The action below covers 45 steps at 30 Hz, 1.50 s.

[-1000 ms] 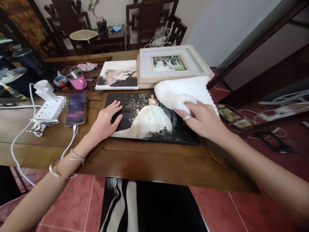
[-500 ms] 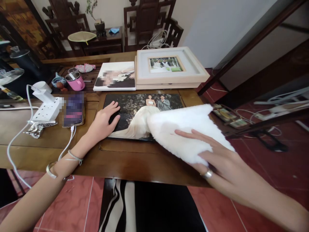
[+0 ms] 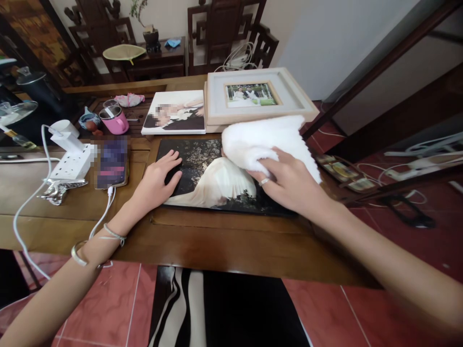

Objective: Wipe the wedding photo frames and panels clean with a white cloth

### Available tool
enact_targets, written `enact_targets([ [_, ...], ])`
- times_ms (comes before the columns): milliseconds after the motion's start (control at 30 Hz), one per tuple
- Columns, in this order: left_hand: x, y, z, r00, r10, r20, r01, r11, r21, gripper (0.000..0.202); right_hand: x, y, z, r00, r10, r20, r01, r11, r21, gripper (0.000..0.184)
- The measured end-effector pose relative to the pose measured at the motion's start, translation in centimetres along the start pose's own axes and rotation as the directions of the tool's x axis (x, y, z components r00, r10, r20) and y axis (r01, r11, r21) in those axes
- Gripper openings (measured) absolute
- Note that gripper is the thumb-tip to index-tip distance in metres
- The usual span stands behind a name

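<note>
A dark photo panel (image 3: 195, 168) with a wedding picture lies flat on the wooden table (image 3: 202, 241). My left hand (image 3: 158, 178) rests on its left edge, fingers spread and holding nothing. Gripped in my right hand (image 3: 289, 178) is a fluffy white cloth (image 3: 264, 137), bunched under the fingers and pressed against the right half of the panel. The cloth covers the panel's upper right part, hiding the pictured couple's upper bodies. A ring shows on one right finger.
Behind the panel lie a white photo album (image 3: 177, 111) and a stack of pale framed pictures (image 3: 217, 103). To the left are a phone (image 3: 112, 161) on a charging cable, a white power strip (image 3: 72, 161) and a pink mug (image 3: 115, 120). A dark kettle (image 3: 34, 91) stands farther left.
My right hand has moved the white cloth up and away from me across the panel, uncovering its lower right part. My left hand stays in place.
</note>
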State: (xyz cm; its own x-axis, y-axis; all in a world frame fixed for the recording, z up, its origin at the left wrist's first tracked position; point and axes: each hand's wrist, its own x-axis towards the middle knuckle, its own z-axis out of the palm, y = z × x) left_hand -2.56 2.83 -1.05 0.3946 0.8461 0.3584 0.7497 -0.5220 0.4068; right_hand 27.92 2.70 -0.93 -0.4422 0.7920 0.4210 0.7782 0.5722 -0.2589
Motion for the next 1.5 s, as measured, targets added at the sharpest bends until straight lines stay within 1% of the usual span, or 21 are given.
enact_targets([
  [133, 1.5, -0.6, -1.5, 1.0, 0.003, -0.001, -0.003, 1.0, 0.006, 0.039, -2.1, -3.7, -2.0, 0.991, -0.121, -0.056, 0.122, 0.992, 0.024, 0.015],
  [200, 2.4, -1.1, -2.4, 1.0, 0.001, 0.002, -0.001, 1.0, 0.002, 0.039, -2.6, -5.5, -3.3, 0.982, -0.182, -0.053, 0.185, 0.981, 0.064, 0.017],
  [300, 3.5, -1.7, -3.1, 1.0, -0.002, 0.008, 0.002, 1.0, 0.003, 0.038, -2.7, -6.8, -4.4, 0.967, -0.254, -0.029, 0.256, 0.958, 0.132, 0.023],
  [367, 3.6, -1.9, -2.9, 1.0, -0.004, 0.007, 0.004, 1.0, 0.01, 0.038, -2.7, -6.6, -4.4, 0.959, -0.282, -0.016, 0.281, 0.947, 0.155, 0.023],
  [467, 2.9, -1.5, -2.0, 1.0, -0.002, -0.001, 0.002, 1.0, 0.008, 0.038, -2.7, -4.9, -3.3, 0.965, -0.261, -0.011, 0.26, 0.954, 0.148, 0.021],
  [567, 1.6, -0.7, -0.7, 1.0, 0.005, -0.007, -0.005, 1.0, 0.0, 0.038, -2.0, -2.6, -1.6, 0.979, -0.201, -0.015, 0.201, 0.974, 0.105, 0.018],
  [667, 0.5, 0.0, 0.3, 1.0, 0.005, -0.006, -0.005, 1.0, 0.005, 0.038, -0.3, -0.3, 0.1, 0.992, -0.122, -0.018, 0.123, 0.99, 0.064, 0.017],
  [767, 0.0, 0.5, 0.9, 1.0, -0.001, -0.004, 0.001, 1.0, 0.001, 0.039, 1.1, 1.0, 1.1, 0.999, -0.039, 0.0, 0.039, 0.998, 0.045, 0.018],
  [833, 0.0, 0.5, 0.9, 1.0, -0.004, -0.001, 0.004, 1.0, 0.001, 0.038, 1.3, 0.9, 1.2, 1.0, 0.002, 0.011, -0.002, 0.999, 0.04, 0.017],
  [933, 0.5, 0.2, 0.3, 1.0, 0.0, 0.0, 0.0, 1.0, 0.008, 0.038, 0.3, -1.1, 0.2, 1.0, -0.003, 0.005, 0.003, 0.998, 0.056, 0.017],
  [1033, 1.5, -0.2, -1.0, 1.0, 0.006, -0.002, -0.006, 1.0, 0.021, 0.039, -1.5, -4.5, -1.8, 0.996, -0.086, -0.006, 0.086, 0.993, 0.086, 0.017],
  [1100, 2.2, -0.4, -1.8, 1.0, 0.01, -0.002, -0.01, 1.0, 0.028, 0.04, -2.7, -6.5, -3.2, 0.989, -0.148, 0.011, 0.146, 0.981, 0.131, 0.019],
  [1167, 2.8, -0.5, -2.2, 1.0, 0.014, -0.002, -0.014, 0.999, 0.029, 0.041, -3.4, -7.6, -4.1, 0.978, -0.209, 0.024, 0.202, 0.963, 0.181, 0.022],
  [1200, 3.0, -0.6, -2.2, 1.0, 0.016, -0.003, -0.016, 0.999, 0.028, 0.041, -3.6, -7.8, -4.3, 0.972, -0.235, 0.028, 0.225, 0.954, 0.197, 0.023],
  [1300, 3.1, -0.6, -1.7, 1.0, 0.021, -0.009, -0.02, 0.999, 0.024, 0.041, -3.3, -7.1, -4.0, 0.962, -0.268, 0.044, 0.255, 0.948, 0.192, 0.023],
  [1400, 2.6, -0.5, -0.8, 1.0, 0.016, -0.008, -0.016, 1.0, 0.024, 0.04, -2.2, -5.1, -2.5, 0.969, -0.245, 0.021, 0.24, 0.961, 0.136, 0.018],
  [1500, 1.7, 0.0, 0.0, 1.0, 0.014, -0.01, -0.014, 1.0, 0.019, 0.04, -0.8, -3.3, -0.7, 0.981, -0.193, -0.018, 0.194, 0.978, 0.074, 0.016],
])
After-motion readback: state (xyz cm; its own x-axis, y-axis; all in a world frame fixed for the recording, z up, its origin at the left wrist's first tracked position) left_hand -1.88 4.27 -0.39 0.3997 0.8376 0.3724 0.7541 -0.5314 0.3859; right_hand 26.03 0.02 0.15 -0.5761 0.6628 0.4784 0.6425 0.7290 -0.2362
